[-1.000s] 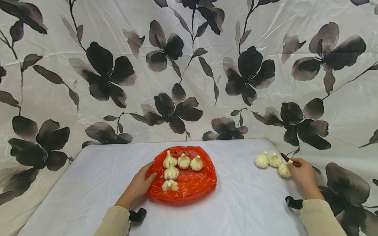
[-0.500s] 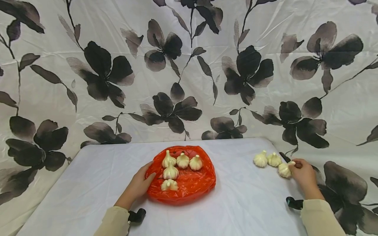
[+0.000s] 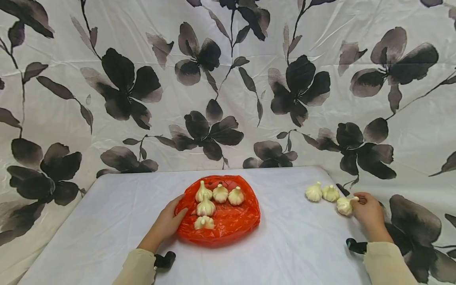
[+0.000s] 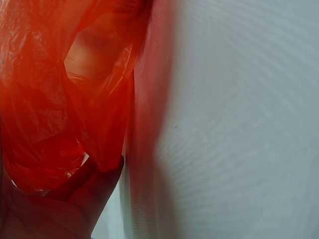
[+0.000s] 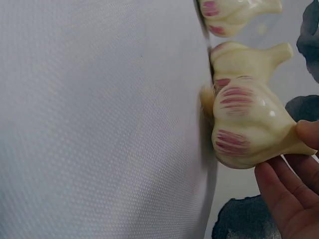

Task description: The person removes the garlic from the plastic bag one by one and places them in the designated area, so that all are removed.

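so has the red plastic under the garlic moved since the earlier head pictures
No. In the head view, the red plastic sits in the same place against the back edge of the white table.

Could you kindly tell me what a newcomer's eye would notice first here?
Probably the bright red plastic bag near the middle of the white table, holding several garlic bulbs, with the left hand gripping its left side. Next might be the right hand pinching another garlic bulb at the table's right edge, beside two more.

I count eight garlics [image 3: 206,207], one red bag [image 3: 231,221], one table [image 3: 288,233], two cameras [image 3: 165,260].
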`<state>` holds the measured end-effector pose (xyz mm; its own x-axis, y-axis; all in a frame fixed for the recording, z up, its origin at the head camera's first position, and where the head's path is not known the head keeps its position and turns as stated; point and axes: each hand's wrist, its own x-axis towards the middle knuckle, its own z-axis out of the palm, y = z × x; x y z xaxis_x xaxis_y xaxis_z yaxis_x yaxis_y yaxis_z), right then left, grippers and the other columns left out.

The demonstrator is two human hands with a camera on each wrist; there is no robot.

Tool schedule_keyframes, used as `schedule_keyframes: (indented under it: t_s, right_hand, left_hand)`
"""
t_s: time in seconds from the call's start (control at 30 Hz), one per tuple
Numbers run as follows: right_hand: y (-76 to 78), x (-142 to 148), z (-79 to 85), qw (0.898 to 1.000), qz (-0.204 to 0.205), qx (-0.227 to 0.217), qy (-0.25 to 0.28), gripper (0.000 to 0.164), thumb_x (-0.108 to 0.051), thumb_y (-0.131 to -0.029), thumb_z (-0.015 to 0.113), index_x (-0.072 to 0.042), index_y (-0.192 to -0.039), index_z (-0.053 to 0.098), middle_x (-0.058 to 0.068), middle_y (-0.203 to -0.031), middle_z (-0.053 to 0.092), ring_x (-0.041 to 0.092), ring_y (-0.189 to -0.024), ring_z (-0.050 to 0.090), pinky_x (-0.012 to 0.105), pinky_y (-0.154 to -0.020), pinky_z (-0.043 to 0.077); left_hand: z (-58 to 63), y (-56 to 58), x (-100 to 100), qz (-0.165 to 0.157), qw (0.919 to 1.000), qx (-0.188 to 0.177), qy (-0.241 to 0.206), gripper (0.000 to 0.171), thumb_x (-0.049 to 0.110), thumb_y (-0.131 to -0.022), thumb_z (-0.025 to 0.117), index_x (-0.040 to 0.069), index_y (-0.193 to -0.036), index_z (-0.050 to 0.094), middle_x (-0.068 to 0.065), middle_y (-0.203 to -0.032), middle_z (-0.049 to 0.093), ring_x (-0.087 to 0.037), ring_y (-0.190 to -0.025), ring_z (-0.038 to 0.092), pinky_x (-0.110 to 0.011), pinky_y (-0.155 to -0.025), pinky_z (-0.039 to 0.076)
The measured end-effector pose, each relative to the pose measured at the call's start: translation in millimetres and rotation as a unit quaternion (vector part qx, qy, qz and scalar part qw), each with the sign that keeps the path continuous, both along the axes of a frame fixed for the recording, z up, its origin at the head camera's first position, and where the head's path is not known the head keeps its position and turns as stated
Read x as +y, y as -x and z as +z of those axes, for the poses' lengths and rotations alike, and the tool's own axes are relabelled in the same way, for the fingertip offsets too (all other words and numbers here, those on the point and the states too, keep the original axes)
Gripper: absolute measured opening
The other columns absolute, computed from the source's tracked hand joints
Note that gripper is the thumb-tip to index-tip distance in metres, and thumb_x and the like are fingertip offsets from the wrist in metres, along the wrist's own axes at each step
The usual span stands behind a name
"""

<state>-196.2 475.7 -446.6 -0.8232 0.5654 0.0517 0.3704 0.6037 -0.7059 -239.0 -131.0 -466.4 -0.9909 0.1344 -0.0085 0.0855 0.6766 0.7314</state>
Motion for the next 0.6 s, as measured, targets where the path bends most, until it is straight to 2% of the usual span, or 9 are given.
schedule_keyframes:
  t_s: [0.23, 0.4, 0.6]
  right_hand:
    - [-1.7, -3.8, 3.7, 1.0, 0.022, -0.012, -0.011, 0.045, -0.021, -0.095, 0.053, 0.003, -0.133, 0.05, 0.029, -0.129, 0.055, 0.04, -0.11, 0.057, 0.035, -0.073, 0.05]
    - [-1.6, -5.1, 2.8, 1.0, 0.016, -0.024, -0.001, 0.045, -0.02, -0.096, 0.053, 0.003, -0.134, 0.048, 0.029, -0.13, 0.053, 0.041, -0.112, 0.056, 0.037, -0.073, 0.051]
    - [-0.3, -4.1, 4.0, 0.999, 0.006, -0.034, 0.021, 0.05, -0.024, -0.097, 0.053, 0.002, -0.139, 0.044, 0.029, -0.137, 0.048, 0.043, -0.118, 0.051, 0.048, -0.082, 0.05]
  left_hand:
    - [-0.6, 0.6, -0.1, 0.001, 1.0, -0.005, 0.001, 0.062, 0.031, -0.1, 0.05, 0.014, -0.154, 0.025, -0.02, -0.155, 0.031, -0.043, -0.142, 0.03, -0.06, -0.11, 0.033]
    - [-1.0, 0.3, -0.2, 0.002, 1.0, -0.004, 0.002, 0.061, 0.03, -0.1, 0.05, 0.013, -0.154, 0.025, -0.021, -0.155, 0.031, -0.043, -0.142, 0.03, -0.06, -0.111, 0.032]
    - [-0.6, 0.5, -0.4, 0.0, 1.0, 0.004, 0.004, 0.061, 0.029, -0.1, 0.05, 0.012, -0.153, 0.025, -0.021, -0.155, 0.031, -0.043, -0.142, 0.03, -0.06, -0.112, 0.031]
